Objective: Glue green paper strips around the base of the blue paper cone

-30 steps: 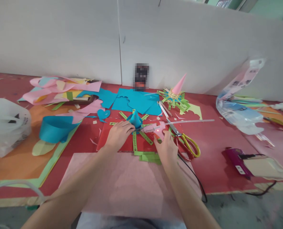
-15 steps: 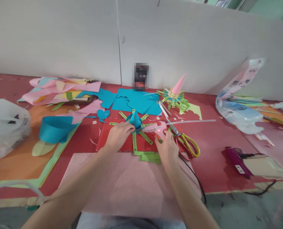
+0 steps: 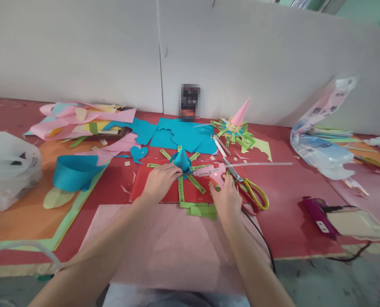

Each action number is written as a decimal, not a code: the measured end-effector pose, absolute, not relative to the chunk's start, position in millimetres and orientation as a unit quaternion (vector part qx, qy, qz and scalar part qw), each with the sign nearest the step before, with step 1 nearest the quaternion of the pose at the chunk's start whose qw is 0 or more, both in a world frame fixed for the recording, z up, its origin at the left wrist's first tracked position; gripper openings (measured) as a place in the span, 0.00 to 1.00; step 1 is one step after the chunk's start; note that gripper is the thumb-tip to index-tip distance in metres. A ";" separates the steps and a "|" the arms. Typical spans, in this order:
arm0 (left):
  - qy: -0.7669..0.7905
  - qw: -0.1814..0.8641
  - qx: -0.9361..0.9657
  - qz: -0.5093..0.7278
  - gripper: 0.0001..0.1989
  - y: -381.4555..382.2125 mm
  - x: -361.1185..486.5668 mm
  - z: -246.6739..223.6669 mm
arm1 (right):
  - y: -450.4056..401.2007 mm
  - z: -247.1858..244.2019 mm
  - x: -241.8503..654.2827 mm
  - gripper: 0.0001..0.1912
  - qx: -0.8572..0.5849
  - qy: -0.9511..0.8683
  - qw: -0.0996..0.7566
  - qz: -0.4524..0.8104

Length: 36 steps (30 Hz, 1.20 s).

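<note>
My right hand (image 3: 227, 194) is closed around a pink glue gun (image 3: 211, 171), a long clear glue stick (image 3: 260, 164) poking out of its back. The gun's nozzle points left at the base of a blue paper cone (image 3: 182, 160). My left hand (image 3: 162, 181) pinches the cone's lower left side, its fingertips partly hidden. Around the cone, patterned green strips (image 3: 196, 184) spread out like rays over a red sheet (image 3: 159, 189). Plain green paper strips (image 3: 202, 210) lie in front, beneath the red sheet's near edge.
Scissors (image 3: 253, 192) with yellow and red handles lie right of the glue gun. Behind stands a pink cone piece (image 3: 240, 115) near blue paper sheets (image 3: 186, 134). A blue paper band (image 3: 74, 172) and plastic bag (image 3: 10, 170) sit left; a purple power strip (image 3: 319, 217) sits right.
My right hand and the glue gun have shifted slightly to the right, the nozzle drawing back a little from the cone. My left hand stays almost still at the cone.
</note>
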<state>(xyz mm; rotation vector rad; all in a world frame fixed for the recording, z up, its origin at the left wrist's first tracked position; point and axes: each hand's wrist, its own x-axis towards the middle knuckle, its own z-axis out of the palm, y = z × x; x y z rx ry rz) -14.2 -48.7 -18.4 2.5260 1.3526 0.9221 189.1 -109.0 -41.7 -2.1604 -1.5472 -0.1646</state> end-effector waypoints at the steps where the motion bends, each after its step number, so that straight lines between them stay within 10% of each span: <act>1: 0.448 0.067 0.837 0.306 0.08 -48.8 -14.3 -18.6 | -108.9 -41.9 189.4 0.16 -0.789 -0.564 0.236 -0.057; 36: 0.423 0.020 0.858 0.292 0.10 -47.8 -11.7 -23.7 | -110.1 -35.6 190.9 0.21 -0.818 -0.520 0.244 -0.037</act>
